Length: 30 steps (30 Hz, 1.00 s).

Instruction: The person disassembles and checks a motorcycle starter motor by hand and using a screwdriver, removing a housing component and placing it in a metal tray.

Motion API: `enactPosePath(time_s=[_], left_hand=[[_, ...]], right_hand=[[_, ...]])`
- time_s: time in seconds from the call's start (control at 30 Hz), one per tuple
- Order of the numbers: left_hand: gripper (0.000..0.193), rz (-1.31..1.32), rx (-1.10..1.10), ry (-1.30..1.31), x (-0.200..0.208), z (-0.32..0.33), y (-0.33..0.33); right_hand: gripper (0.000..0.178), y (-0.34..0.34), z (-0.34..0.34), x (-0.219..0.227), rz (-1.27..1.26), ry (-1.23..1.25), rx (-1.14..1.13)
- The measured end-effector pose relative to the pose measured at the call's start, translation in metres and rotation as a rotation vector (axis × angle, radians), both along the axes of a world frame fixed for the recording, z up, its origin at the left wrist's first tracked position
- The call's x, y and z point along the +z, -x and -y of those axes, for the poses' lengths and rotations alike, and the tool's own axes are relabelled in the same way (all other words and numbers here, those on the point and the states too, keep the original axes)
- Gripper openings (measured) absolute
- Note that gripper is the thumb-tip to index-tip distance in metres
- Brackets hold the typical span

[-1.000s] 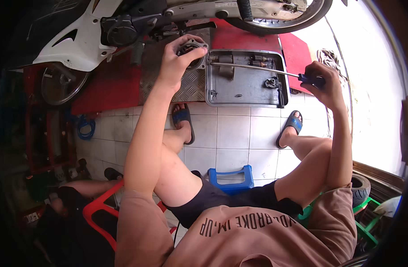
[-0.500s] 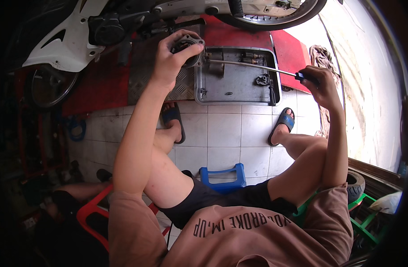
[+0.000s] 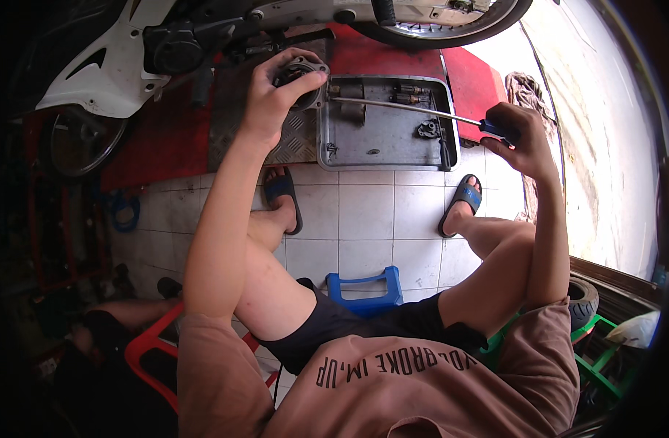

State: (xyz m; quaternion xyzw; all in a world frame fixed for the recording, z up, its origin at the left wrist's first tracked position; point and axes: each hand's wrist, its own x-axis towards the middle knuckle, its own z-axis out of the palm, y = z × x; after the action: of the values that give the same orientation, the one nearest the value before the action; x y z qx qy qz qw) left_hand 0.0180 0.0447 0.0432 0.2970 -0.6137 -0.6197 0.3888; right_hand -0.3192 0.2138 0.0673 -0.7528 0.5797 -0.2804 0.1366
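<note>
My left hand is wrapped round a round metal engine part with a flange and bolt holes, raised at the tray's left side. Its thumb presses across the near face. On the right, my right hand holds the blue-and-black handle of a long screwdriver, thumb spread away from the handle. The shaft runs leftward over the tray, its tip at the part's right edge; whether it touches cannot be made out. Below lies a grey metal tray with a small dark metal part and several cylindrical pieces.
A motorcycle stands across the far side over a red platform. A crumpled rag lies at right. Nearer me are a blue stool, a red chair frame and a tyre. Another person's leg shows at lower left.
Both hands have shifted slightly left with the engine part and screwdriver. My right thumb has moved away from the handle, showing more of its blue part.
</note>
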Motion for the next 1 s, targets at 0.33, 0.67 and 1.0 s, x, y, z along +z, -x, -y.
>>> enactPosePath(time_s=[0.33, 0.67, 1.0], left_hand=[[0.021, -0.014, 0.000, -0.024, 0.000, 0.004, -0.007], [0.015, 0.056, 0.127, -0.211, 0.010, 0.005, -0.009], [0.020, -0.106, 0.350, -0.600, -0.004, 0.031, -0.018]], right_hand=[[0.021, -0.001, 0.005, -0.008, -0.026, 0.003, -0.046], [0.014, -0.003, 0.005, -0.020, 0.046, -0.087, -0.004], [0.029, -0.031, 0.039, -0.098, -0.237, -0.324, -0.136]])
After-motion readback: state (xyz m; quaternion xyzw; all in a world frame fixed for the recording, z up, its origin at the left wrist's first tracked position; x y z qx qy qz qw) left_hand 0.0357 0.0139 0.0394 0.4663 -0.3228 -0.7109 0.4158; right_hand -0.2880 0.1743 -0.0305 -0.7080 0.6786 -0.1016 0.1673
